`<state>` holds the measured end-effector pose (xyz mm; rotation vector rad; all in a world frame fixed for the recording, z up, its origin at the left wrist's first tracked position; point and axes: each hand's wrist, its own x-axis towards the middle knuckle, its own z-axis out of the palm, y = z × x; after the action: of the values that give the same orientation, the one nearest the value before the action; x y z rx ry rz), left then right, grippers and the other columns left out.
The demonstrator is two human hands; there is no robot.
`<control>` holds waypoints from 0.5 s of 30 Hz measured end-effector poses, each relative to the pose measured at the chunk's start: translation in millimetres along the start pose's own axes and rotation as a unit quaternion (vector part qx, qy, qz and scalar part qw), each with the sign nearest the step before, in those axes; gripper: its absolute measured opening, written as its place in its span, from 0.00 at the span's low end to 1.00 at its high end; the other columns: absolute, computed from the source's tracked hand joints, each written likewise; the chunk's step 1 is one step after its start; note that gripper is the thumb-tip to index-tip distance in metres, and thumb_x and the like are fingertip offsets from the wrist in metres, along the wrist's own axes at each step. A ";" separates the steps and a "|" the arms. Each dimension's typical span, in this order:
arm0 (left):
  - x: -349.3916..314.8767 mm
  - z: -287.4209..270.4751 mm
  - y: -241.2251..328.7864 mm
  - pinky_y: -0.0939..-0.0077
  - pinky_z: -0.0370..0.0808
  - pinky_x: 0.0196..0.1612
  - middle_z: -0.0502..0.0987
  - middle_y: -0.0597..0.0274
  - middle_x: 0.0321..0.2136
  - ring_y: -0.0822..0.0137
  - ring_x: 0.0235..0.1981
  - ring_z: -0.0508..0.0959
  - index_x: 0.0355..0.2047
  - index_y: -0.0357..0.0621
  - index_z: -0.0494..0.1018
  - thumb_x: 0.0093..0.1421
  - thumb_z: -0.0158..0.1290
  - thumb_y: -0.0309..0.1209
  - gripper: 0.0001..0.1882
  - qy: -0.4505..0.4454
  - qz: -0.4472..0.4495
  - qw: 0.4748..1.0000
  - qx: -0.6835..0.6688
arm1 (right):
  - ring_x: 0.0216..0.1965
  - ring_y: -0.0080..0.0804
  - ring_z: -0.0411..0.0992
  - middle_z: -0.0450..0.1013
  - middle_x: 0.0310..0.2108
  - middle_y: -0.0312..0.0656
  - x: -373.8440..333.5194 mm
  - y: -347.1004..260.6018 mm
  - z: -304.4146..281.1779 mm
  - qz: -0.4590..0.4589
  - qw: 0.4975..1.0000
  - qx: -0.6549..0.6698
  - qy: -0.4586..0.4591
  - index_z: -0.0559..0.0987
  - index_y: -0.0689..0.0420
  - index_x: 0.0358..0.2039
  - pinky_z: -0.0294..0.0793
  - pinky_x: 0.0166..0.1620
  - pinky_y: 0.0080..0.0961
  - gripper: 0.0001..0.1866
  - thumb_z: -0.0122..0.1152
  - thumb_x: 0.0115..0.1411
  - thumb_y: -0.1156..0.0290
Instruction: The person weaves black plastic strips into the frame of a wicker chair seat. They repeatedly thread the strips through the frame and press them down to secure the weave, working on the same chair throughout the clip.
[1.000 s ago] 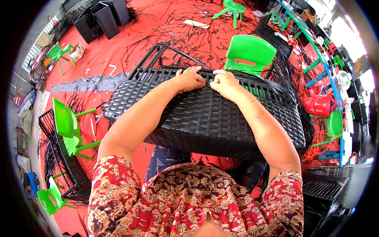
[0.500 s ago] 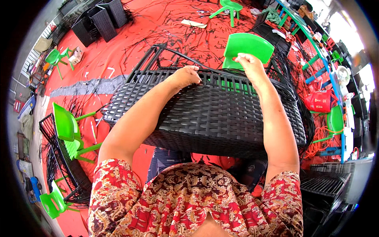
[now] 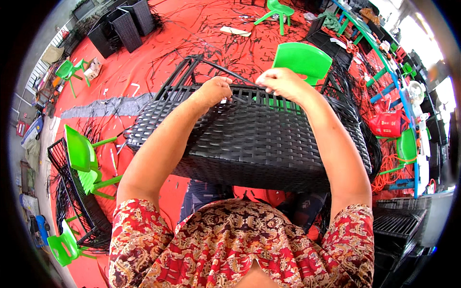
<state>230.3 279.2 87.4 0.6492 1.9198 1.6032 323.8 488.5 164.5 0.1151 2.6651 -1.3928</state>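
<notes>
A black woven wicker furniture piece (image 3: 254, 139) lies across my lap, its weave dense toward me and thinning to bare slats at the far edge. My left hand (image 3: 214, 91) is closed at that edge, fingertips pinched by a short dark plastic strip (image 3: 241, 100) that lies over the weave. To the right, my right hand (image 3: 283, 84) hovers just above the open slats with thumb and fingers pressed together; whatever they grip is too small to make out. Directly beyond it stands a green plastic chair (image 3: 302, 60).
Black strip scraps litter the red floor covering (image 3: 192, 41). More green chairs (image 3: 81, 151) stand at the left, beside a black wicker frame (image 3: 89, 206). Dark woven pieces (image 3: 126, 29) are at the far left. A blue-green bench (image 3: 396, 81) and a red bag (image 3: 386, 125) are on the right.
My right hand has come down and left, from in front of the green chair to the wicker edge near my left hand. The left hand has shifted slightly left.
</notes>
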 end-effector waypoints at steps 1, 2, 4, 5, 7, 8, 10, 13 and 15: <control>0.0 -3.2 0.5 0.82 0.65 0.36 0.73 0.63 0.23 0.74 0.25 0.71 0.42 0.30 0.68 0.46 0.49 0.26 0.20 -0.007 -0.003 1.000 0.017 | 0.27 0.19 0.68 0.73 0.27 0.31 6.0 -13.4 2.5 -0.007 0.998 -0.058 -0.029 0.79 0.57 0.32 0.67 0.30 0.18 0.13 0.55 0.57 0.61; -0.3 -9.0 0.7 0.82 0.65 0.38 0.72 0.65 0.23 0.74 0.26 0.71 0.43 0.30 0.66 0.48 0.49 0.26 0.21 -0.014 -0.005 0.999 0.034 | 0.26 0.19 0.68 0.73 0.26 0.31 12.4 -22.3 5.4 -0.015 0.991 -0.117 -0.058 0.79 0.57 0.32 0.67 0.29 0.19 0.13 0.55 0.56 0.60; -3.5 -19.0 -3.1 0.82 0.65 0.40 0.71 0.67 0.23 0.74 0.27 0.70 0.44 0.31 0.66 0.49 0.50 0.26 0.21 -0.022 -0.013 0.999 0.029 | 0.25 0.19 0.68 0.72 0.24 0.31 27.3 -24.7 15.8 -0.033 0.988 -0.130 -0.073 0.79 0.57 0.32 0.67 0.28 0.20 0.13 0.55 0.56 0.61; -0.9 -21.5 -8.5 0.82 0.65 0.40 0.71 0.67 0.23 0.74 0.27 0.70 0.44 0.31 0.66 0.49 0.50 0.27 0.21 -0.045 -0.007 0.999 0.028 | 0.24 0.19 0.67 0.72 0.23 0.32 33.2 -21.5 20.8 -0.041 0.987 -0.136 -0.080 0.79 0.57 0.32 0.68 0.27 0.20 0.13 0.55 0.56 0.61; 1.8 -27.9 -14.0 0.83 0.64 0.41 0.71 0.67 0.24 0.75 0.27 0.70 0.44 0.32 0.66 0.50 0.50 0.27 0.20 -0.084 0.002 0.996 0.026 | 0.24 0.19 0.67 0.72 0.22 0.32 36.2 -10.6 35.6 -0.037 0.987 -0.129 -0.090 0.79 0.58 0.32 0.68 0.28 0.21 0.14 0.56 0.56 0.61; -1.6 -23.0 -14.1 0.83 0.64 0.41 0.71 0.68 0.24 0.75 0.28 0.70 0.44 0.32 0.67 0.51 0.50 0.28 0.19 -0.057 -0.016 0.998 -0.019 | 0.23 0.19 0.67 0.72 0.22 0.32 35.7 -1.3 42.7 -0.022 0.990 -0.101 -0.094 0.79 0.58 0.33 0.68 0.28 0.21 0.13 0.56 0.56 0.61; -5.8 -17.3 -9.2 0.82 0.65 0.41 0.72 0.68 0.26 0.76 0.29 0.70 0.44 0.33 0.67 0.51 0.51 0.27 0.20 -0.047 -0.022 0.997 -0.050 | 0.22 0.19 0.66 0.72 0.22 0.31 36.2 12.3 52.9 0.044 0.991 -0.068 -0.102 0.79 0.58 0.33 0.67 0.28 0.20 0.13 0.56 0.56 0.61; -8.2 -19.0 -8.7 0.82 0.65 0.40 0.72 0.68 0.26 0.75 0.29 0.71 0.46 0.33 0.66 0.51 0.51 0.27 0.21 -0.033 -0.031 0.997 -0.064 | 0.22 0.19 0.65 0.71 0.22 0.31 29.2 8.6 52.3 0.028 0.993 -0.054 -0.101 0.79 0.57 0.33 0.66 0.27 0.19 0.13 0.58 0.56 0.61; -7.9 -18.7 -8.4 0.82 0.65 0.41 0.73 0.67 0.29 0.75 0.30 0.71 0.44 0.32 0.67 0.51 0.52 0.28 0.20 -0.027 -0.027 0.997 -0.063 | 0.21 0.18 0.63 0.70 0.20 0.30 29.1 10.4 54.3 0.025 0.995 -0.021 -0.095 0.78 0.57 0.30 0.63 0.25 0.19 0.13 0.59 0.56 0.59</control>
<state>223.2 259.0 82.5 0.5781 1.7680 1.6415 300.7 450.0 120.9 0.0407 2.5161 -1.2641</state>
